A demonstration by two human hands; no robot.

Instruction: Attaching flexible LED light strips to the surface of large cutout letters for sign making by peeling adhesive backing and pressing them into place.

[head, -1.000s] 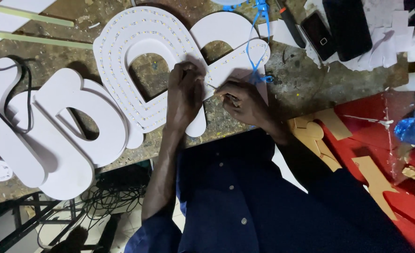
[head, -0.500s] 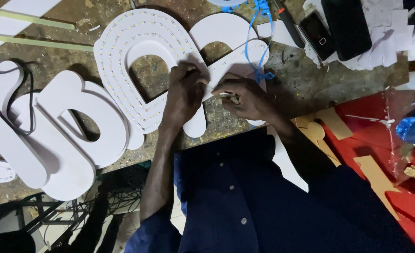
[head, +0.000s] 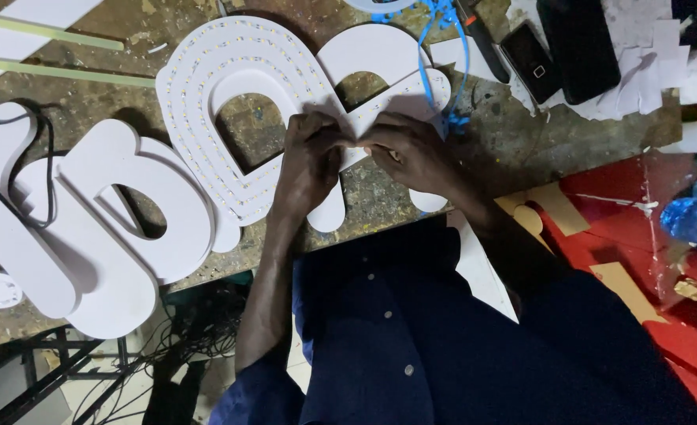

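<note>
A large white sign letter point(head: 230, 71) lies flat on the worn workbench, lined with rows of small lights. My left hand point(head: 311, 161) presses on the letter's middle, fingers curled down. My right hand point(head: 411, 153) rests right beside it, fingertips pinched against the letter's surface where the two hands meet. What sits between the fingertips is too small to tell. A blue wire point(head: 443, 47) runs from the top of the bench down to the letter near my right hand.
More white cut-out letters point(head: 112, 228) are stacked at the left with a black cable point(head: 41, 157). Two dark phones point(head: 577, 47) and paper scraps lie at the upper right. Red boards point(head: 656, 205) and a blue plastic bag point(head: 695, 220) sit at the right.
My two hands have drawn together over the middle of the letter. The right hand shifted left and down onto the surface.
</note>
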